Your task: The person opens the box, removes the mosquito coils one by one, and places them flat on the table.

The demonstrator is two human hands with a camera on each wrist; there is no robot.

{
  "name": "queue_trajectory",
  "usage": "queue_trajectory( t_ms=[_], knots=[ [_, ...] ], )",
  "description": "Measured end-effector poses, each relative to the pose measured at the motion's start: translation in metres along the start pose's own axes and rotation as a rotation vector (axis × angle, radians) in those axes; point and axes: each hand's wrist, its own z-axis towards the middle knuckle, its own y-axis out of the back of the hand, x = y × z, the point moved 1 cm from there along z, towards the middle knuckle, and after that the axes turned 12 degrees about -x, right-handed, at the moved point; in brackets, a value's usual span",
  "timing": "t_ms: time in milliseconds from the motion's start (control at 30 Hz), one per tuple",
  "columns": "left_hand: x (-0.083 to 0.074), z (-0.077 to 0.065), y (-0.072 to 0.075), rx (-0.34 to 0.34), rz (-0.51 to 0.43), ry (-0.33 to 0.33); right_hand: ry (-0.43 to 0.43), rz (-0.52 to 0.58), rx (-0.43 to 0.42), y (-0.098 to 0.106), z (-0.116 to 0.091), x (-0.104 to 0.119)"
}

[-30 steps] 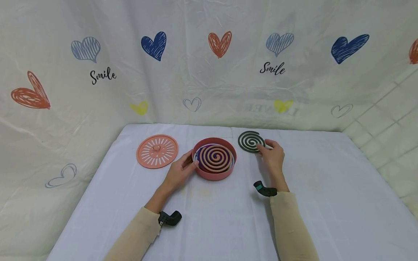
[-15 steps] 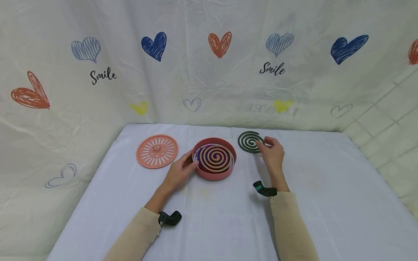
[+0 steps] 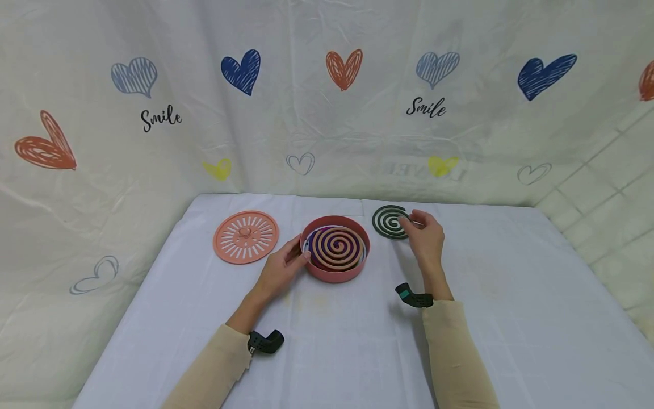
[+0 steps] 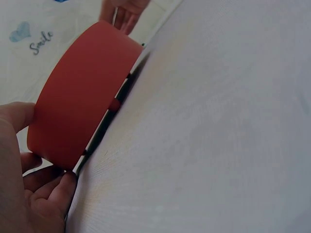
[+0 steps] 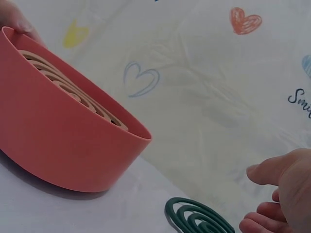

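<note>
My left hand grips the left side of a round pink-red mosquito coil holder, thumb at the rim and other fingers low on its outer wall. Inside lies a tan spiral mosquito coil over a purple and white backing. A dark green mosquito coil rests flat on the cloth to the holder's right. Over its right edge hovers my right hand. In the right wrist view, the thumb is straight, the other fingers bend loosely, and a gap separates them from the green coil.
A salmon slotted lid with a small ring knob lies left of the holder. White cloth covers the table. Behind it hangs a pale curtain printed with hearts. Both wrists wear black camera mounts.
My right hand has shifted slightly up over the green coil, with its fingers lifting. The left hand, the holder and both coils have stayed in place.
</note>
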Motion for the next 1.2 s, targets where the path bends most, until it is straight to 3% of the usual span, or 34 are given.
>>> queue_trajectory(
  t_ms=[400, 1200],
  knots=[
    [-0.001, -0.001, 0.001, 0.006, -0.034, -0.013, 0.028, 0.001, 0.015, -0.002, -0.002, 0.009],
    [-0.002, -0.001, 0.001, 0.003, -0.017, -0.005, 0.102, 0.001, 0.132, -0.008, -0.016, 0.031]
  ],
)
